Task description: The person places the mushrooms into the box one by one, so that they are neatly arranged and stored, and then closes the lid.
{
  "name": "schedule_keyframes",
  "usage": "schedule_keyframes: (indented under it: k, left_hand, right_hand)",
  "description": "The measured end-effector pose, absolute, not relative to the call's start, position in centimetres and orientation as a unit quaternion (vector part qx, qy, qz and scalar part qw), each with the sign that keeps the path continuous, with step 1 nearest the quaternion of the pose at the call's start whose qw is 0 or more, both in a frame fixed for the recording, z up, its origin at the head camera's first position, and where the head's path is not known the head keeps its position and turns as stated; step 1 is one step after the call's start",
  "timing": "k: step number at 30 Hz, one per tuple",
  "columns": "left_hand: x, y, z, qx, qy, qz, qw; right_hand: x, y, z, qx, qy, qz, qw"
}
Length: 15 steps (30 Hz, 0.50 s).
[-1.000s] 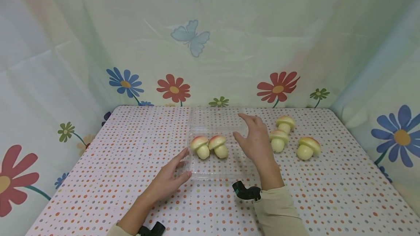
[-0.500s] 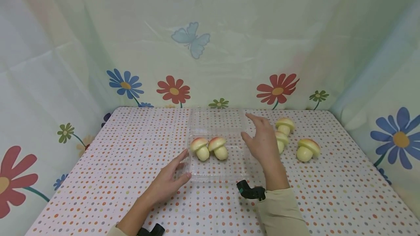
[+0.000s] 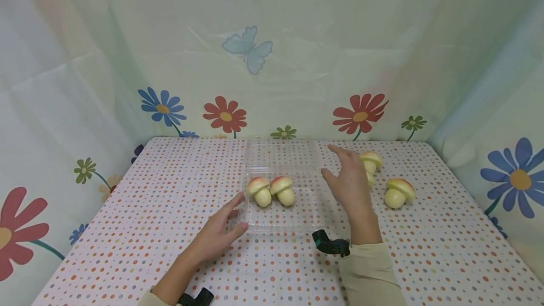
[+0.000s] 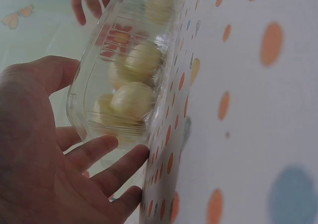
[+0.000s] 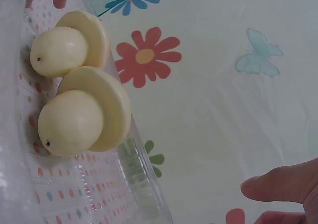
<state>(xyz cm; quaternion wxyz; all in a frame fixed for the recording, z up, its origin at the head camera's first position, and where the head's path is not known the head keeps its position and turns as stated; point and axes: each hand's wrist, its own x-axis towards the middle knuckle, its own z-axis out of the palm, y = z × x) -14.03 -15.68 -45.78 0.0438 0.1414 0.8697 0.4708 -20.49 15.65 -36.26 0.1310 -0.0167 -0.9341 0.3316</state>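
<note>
A clear plastic clamshell box [image 3: 278,223] lies open mid-table with two cream, red-capped toy mushrooms [image 3: 260,190] [image 3: 283,189] in it. My left hand [image 3: 239,211] rests with straight fingers [image 4: 107,172] against the box's front left corner. Open and with relaxed fingers, my right hand [image 3: 335,164] hovers just right of the box and partly hides a loose mushroom [image 3: 370,179]. Two more loose mushrooms [image 3: 370,159] [image 3: 398,192] lie to its right. The right wrist view shows the two boxed mushrooms [image 5: 74,122] [image 5: 64,47] close up.
The box's open lid [image 3: 282,154] lies flat toward the back. The table has a dotted cloth [image 3: 170,192], and flowered sheets [image 3: 297,60] wall in its back and sides. Black wrist mounts [image 3: 329,244] sit on both forearms.
My right hand has moved right, from over the box toward the loose mushrooms, and now covers most of one. The left hand and the box have not moved.
</note>
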Motion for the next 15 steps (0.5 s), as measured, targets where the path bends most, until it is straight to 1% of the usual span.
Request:
schedule_keyframes:
  k: [15]
  left_hand:
    - [-14.1, -15.7, -45.8, 0.134, 0.874, 0.465, 0.047]
  right_hand:
    - [-20.7, 17.0, -36.4, -0.036, -0.932, 0.339, 0.119]
